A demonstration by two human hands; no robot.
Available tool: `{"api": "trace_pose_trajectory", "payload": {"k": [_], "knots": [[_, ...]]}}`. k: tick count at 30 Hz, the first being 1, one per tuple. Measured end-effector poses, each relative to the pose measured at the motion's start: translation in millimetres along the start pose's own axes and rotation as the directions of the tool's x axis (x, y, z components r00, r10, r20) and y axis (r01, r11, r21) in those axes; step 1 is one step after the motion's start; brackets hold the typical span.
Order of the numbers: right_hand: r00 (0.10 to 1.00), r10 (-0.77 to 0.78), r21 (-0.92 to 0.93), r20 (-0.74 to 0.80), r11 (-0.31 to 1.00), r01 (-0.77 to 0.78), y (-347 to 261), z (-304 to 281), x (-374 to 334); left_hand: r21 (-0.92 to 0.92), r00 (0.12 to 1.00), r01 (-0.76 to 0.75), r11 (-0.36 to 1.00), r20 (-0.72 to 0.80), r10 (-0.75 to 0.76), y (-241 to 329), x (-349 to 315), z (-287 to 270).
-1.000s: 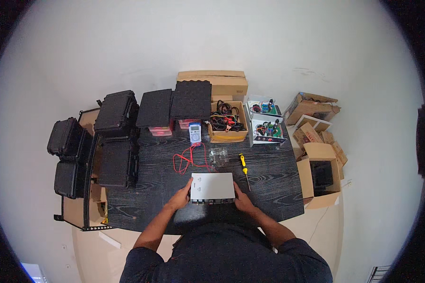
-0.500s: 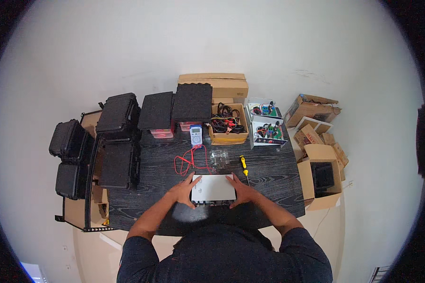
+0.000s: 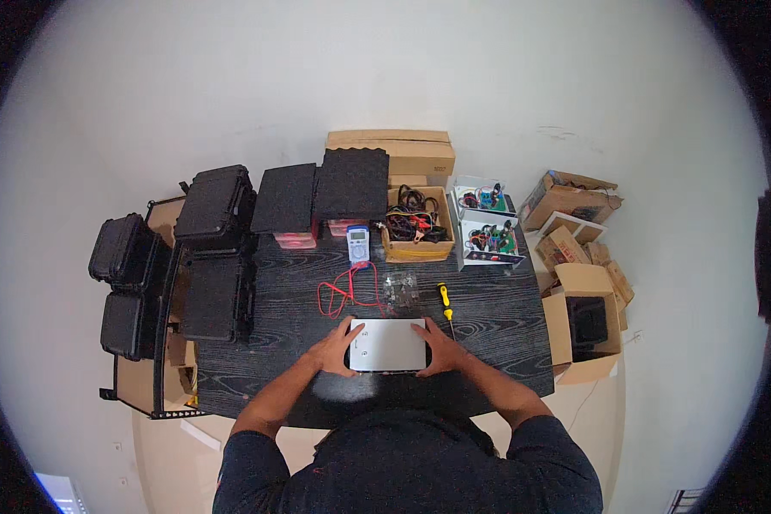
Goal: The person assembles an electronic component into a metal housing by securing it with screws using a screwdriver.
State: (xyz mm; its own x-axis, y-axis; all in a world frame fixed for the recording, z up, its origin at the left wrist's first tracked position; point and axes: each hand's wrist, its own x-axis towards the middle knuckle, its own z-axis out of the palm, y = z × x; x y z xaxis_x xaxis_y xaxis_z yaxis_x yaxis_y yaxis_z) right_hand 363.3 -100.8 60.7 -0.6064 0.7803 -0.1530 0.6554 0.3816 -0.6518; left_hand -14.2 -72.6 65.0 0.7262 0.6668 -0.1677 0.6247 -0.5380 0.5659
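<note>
My left hand (image 3: 332,349) grips the left edge of the white box (image 3: 388,345), fingers curled around its side and thumb lying on top. My right hand (image 3: 438,349) does the same on the right edge, so the box is clasped between both palms. It lies flat on the dark table (image 3: 505,317), near the front edge, right in front of me.

Just behind it are the red test leads (image 3: 344,293) running up to the blue multimeter (image 3: 358,245), a small clear bag of parts (image 3: 400,291), and a yellow-handled screwdriver (image 3: 444,299) just past my right fingers. Farther back sits a cardboard box of cables (image 3: 415,226), with black cases (image 3: 214,206) to the left.

Compared with half a second ago, my hands hold the box the same way and it sits in much the same spot; a second ago it was gripped alike.
</note>
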Motion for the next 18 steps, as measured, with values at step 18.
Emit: {"api": "trace_pose_trajectory", "payload": {"k": [18], "knots": [[0.893,-0.307,-0.254,-0.328,0.940,0.229,-31,35,59,0.008,0.998,0.055,0.998,-0.037,-0.055,7,2,-4]]}}
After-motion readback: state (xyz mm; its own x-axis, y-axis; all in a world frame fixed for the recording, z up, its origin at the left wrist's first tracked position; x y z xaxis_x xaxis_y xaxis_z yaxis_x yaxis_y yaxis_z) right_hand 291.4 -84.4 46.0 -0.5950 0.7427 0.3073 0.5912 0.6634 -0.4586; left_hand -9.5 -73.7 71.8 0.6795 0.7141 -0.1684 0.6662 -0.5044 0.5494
